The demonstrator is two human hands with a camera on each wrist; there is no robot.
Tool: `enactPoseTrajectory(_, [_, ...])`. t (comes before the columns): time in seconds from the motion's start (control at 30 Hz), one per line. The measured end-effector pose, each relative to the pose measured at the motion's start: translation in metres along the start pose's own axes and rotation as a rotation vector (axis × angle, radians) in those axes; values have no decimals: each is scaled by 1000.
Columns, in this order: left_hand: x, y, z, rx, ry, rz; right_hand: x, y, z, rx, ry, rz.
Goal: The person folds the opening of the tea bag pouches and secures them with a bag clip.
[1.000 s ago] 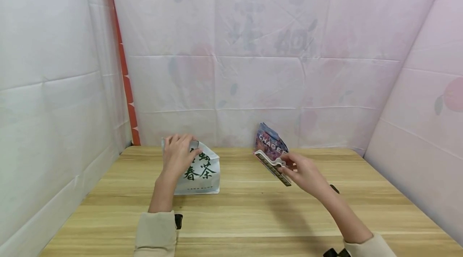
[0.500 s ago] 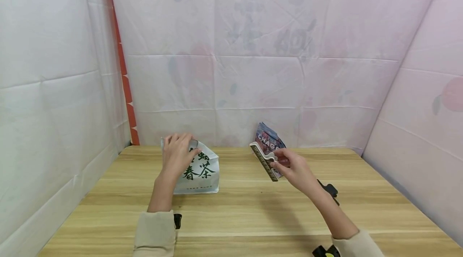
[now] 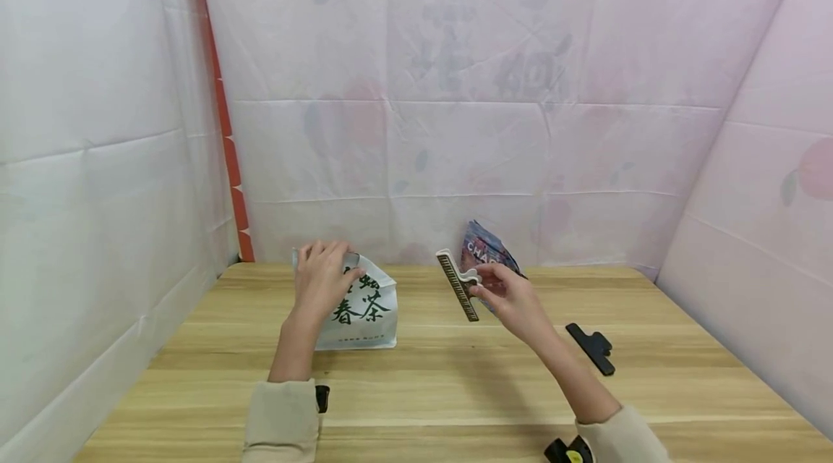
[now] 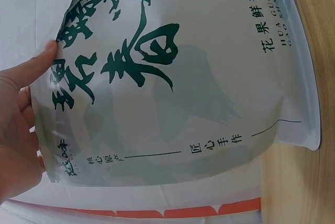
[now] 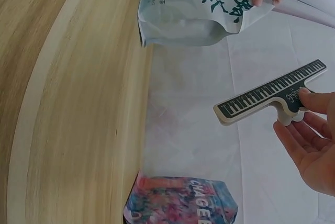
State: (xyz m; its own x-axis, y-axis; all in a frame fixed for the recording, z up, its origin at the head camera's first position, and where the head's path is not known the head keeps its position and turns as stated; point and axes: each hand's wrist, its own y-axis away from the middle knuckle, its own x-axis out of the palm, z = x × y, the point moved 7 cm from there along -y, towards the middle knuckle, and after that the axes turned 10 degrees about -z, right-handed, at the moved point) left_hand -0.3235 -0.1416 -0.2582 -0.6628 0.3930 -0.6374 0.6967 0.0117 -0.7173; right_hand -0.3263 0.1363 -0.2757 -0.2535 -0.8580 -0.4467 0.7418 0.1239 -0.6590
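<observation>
My left hand holds the top edge of a white tea bag with green lettering, which stands on the wooden table. In the left wrist view the thumb presses the front of the tea bag, and the other fingers go behind it. My right hand pinches the handles of a long clip with a piano-key pattern, raised over the table. The right wrist view shows the clip between thumb and fingers, its jaws closed and tilted, apart from the tea bag.
A colourful CHAGEE bag stands at the back of the table, partly hidden behind my right hand. A black clip lies on the table to the right, near my forearm. Pale cloth walls close in the back and sides.
My right hand has moved left with the piano-key clip, which has turned steeper. The black clip has come out from behind the forearm. My left hand has stayed on the tea bag.
</observation>
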Motion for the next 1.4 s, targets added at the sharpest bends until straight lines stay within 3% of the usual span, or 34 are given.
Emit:
enactPoseTrajectory(0.47, [0,1,0,3,-5,1,29,-8,8,-9,-102,-57])
enactPoseTrajectory(0.7, [0,1,-1,4,-10,0,43,-9,8,35,-169,-57])
enactPoseTrajectory(1.4, [2,0,-3,-2,-14,14,60,-19,15,39,-174,-129])
